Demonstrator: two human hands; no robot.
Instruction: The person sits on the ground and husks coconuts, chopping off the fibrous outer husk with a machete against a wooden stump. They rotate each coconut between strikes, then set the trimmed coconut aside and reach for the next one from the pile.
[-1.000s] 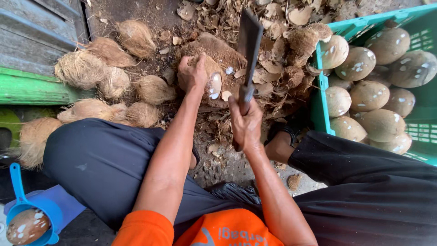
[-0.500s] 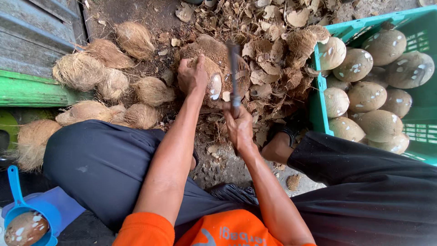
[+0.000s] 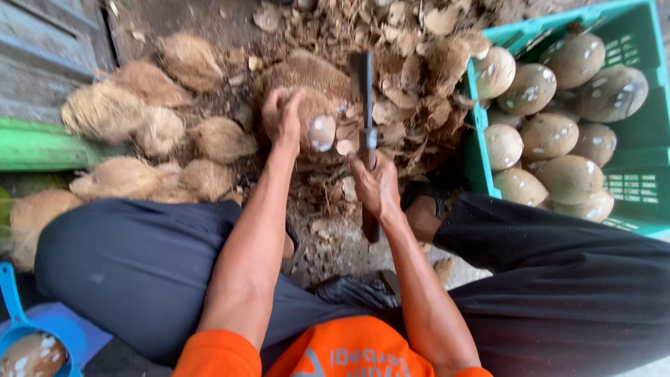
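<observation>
Left hand point(image 3: 283, 115) fingers wrapped over brown fibrous half-husked coconut point(image 3: 314, 122) on husk-strewn ground; right hand point(image 3: 377, 185) fingers clenched round handle of dark long-bladed cleaver point(image 3: 363, 87), blade upright just beside coconut; green plastic crate point(image 3: 628, 185) of peeled coconuts at right

The left hand point(image 3: 280, 115) holds a brown coconut point(image 3: 315, 119) on the ground. The right hand point(image 3: 377, 185) grips a big knife point(image 3: 363, 84) beside it, near a green crate point(image 3: 481, 171) of peeled coconuts point(image 3: 548, 136)

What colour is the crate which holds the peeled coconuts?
The crate is green, seen best in the head view, at the right side.
</observation>
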